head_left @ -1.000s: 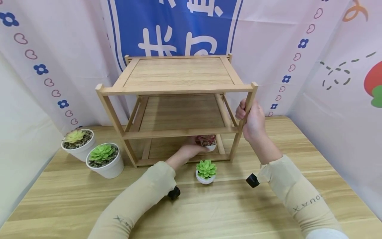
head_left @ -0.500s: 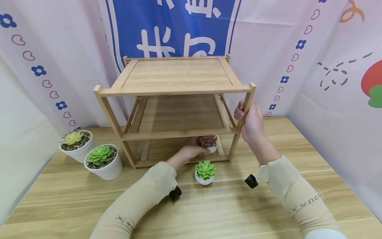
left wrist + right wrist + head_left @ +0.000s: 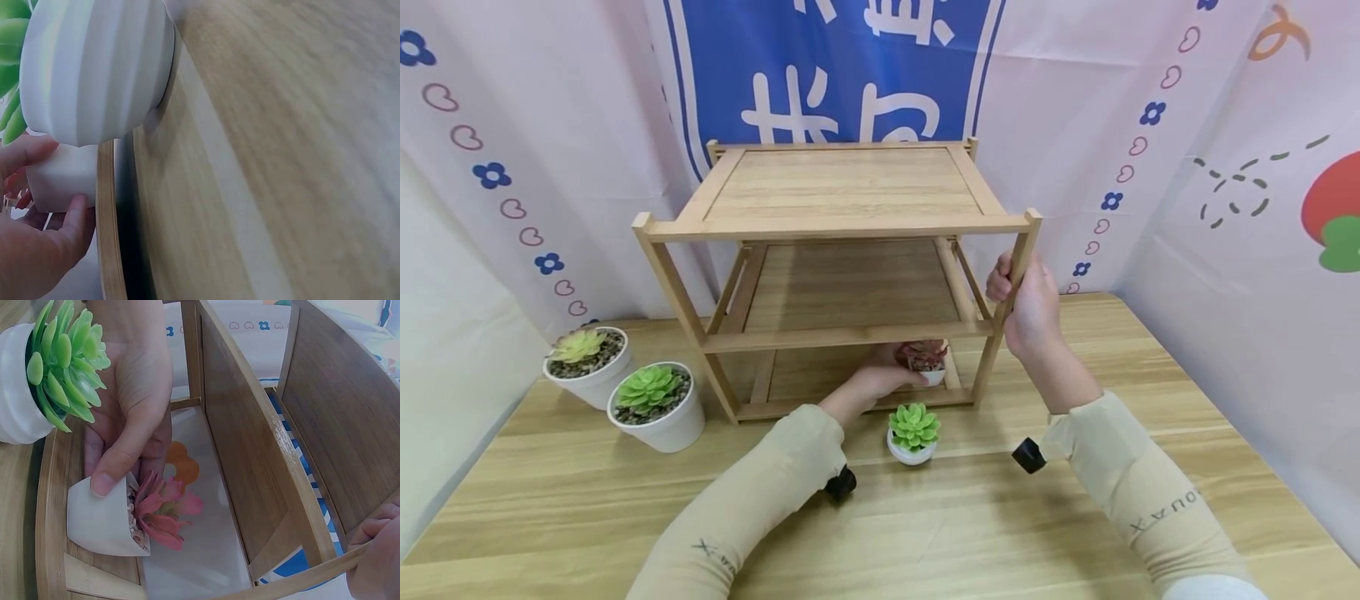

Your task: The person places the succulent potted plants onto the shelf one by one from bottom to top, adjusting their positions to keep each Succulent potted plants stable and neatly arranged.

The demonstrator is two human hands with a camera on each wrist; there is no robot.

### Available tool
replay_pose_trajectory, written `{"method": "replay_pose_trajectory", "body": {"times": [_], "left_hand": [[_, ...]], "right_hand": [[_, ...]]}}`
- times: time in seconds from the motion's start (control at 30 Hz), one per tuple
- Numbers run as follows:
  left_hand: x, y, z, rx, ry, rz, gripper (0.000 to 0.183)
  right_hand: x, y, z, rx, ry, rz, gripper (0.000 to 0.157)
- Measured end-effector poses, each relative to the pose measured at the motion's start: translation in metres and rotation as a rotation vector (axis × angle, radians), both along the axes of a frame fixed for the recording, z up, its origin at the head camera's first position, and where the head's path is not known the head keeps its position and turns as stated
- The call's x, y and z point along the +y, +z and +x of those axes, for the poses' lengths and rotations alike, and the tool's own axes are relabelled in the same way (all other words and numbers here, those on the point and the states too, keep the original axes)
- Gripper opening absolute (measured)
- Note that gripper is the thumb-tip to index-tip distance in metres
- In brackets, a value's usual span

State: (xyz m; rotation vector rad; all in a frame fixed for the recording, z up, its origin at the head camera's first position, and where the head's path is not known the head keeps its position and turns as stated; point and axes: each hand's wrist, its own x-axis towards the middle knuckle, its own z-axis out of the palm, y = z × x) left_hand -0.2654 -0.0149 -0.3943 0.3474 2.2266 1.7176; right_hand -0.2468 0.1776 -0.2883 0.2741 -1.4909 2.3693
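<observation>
My left hand [image 3: 880, 377] reaches under the middle shelf and grips a small white pot with a red succulent [image 3: 109, 519], fingers and thumb around the pot. In the right wrist view the pot stands at the right part of the bottom shelf, close to its front rail. My right hand [image 3: 1033, 304] is wrapped round the front right post of the wooden rack [image 3: 842, 225]. Just in front of the rack, a green succulent in a ribbed white pot [image 3: 913, 435] stands on the table.
Two larger white pots stand left of the rack, one with a bright green succulent [image 3: 657, 407] and one with a yellowish succulent [image 3: 587, 365]. A printed cloth [image 3: 1060, 108] hangs behind. The wooden table [image 3: 940, 533] extends forward.
The whole head view has shifted slightly left. Both hands keep their grips, and the red succulent's pot stays at about the same place on the bottom shelf.
</observation>
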Motion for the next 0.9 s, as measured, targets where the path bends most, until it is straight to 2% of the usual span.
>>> {"method": "replay_pose_trajectory", "body": {"times": [0.17,0.37,0.9], "left_hand": [[0.0017,-0.0011,-0.0019,0.006,0.013,0.005,0.064],[0.0017,-0.0013,-0.0017,-0.005,-0.013,-0.001,0.057],[0.0043,-0.0018,-0.0003,-0.004,-0.049,0.038,0.058]], "right_hand": [[-0.0002,0.0007,-0.0003,0.000,0.003,-0.010,0.045],[-0.0002,-0.0001,-0.0006,-0.005,0.000,-0.016,0.045],[-0.0018,-0.0006,-0.0005,-0.004,-0.007,-0.031,0.045]]}}
